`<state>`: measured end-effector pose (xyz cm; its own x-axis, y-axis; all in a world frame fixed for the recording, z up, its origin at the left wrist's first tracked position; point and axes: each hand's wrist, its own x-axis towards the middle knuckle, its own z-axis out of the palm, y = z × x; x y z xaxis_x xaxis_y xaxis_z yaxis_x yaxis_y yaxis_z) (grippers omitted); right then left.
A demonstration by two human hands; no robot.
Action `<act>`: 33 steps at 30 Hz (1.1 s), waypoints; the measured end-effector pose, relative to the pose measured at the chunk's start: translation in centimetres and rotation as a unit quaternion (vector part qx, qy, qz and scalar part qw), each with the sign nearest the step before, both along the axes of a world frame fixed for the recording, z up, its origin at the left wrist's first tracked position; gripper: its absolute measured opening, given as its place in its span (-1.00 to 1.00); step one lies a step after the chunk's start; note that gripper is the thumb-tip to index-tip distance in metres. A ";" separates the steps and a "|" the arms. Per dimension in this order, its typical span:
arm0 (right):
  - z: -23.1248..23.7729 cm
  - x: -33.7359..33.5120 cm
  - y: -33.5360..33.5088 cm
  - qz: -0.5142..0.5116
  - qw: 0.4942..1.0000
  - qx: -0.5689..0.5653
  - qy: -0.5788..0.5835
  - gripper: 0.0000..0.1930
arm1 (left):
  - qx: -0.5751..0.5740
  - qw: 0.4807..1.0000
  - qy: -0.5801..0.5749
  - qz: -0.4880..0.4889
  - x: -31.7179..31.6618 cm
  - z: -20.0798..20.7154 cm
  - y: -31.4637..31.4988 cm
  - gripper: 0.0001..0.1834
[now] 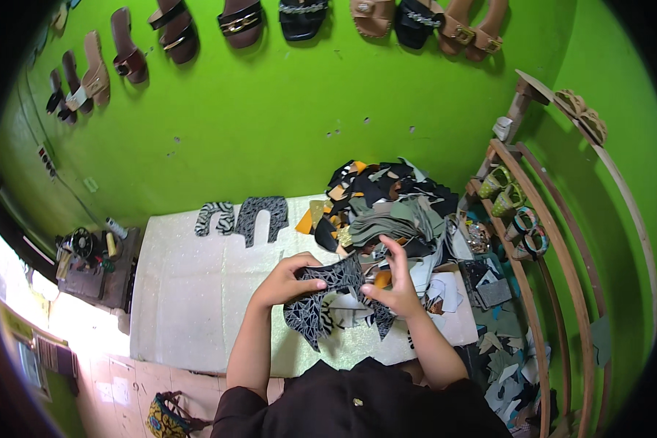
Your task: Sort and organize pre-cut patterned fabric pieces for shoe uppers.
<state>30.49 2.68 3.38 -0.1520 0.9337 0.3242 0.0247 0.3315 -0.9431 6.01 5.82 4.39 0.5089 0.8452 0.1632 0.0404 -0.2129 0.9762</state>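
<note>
Above the near part of the white table I hold a U-shaped upper piece [341, 276] in black and grey cracked-line print, its two ends hanging down. My left hand [292, 282] grips its left side, thumb on top and fingers mostly behind. At the right side, my right hand [396, 286] has its thumb pressed on the edge and its index finger stretched up; its lower fingers are partly hidden. Flat on the far table edge lie a matching grey-black piece [261, 217] and a zebra-striped piece [214, 219]. Some zebra-striped material [327, 315] also shows beneath the held piece.
A large heap of cut scraps [394, 201] covers the table's [190, 292] far right, with more scraps [500, 365] beyond its right edge. A wooden rack [555, 270] with sandals stands right. Sandals [241, 22] hang on the green wall. A small machine [84, 244] stands left.
</note>
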 end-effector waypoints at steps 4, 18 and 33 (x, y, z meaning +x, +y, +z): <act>-0.1 -3.2 3.1 0.174 0.980 -0.026 -0.097 0.28 | 0.012 0.999 0.023 -0.023 -1.7 -0.6 -1.3 -0.74; -4.8 -16.4 2.0 -0.031 0.984 -0.049 -0.171 -0.66 | -0.323 0.925 -0.076 0.183 -11.7 -8.9 -5.4 -0.73; -14.0 -24.2 7.5 -0.071 0.966 -0.222 0.114 -0.48 | 0.010 0.865 0.258 0.430 -18.5 -11.1 1.8 -0.08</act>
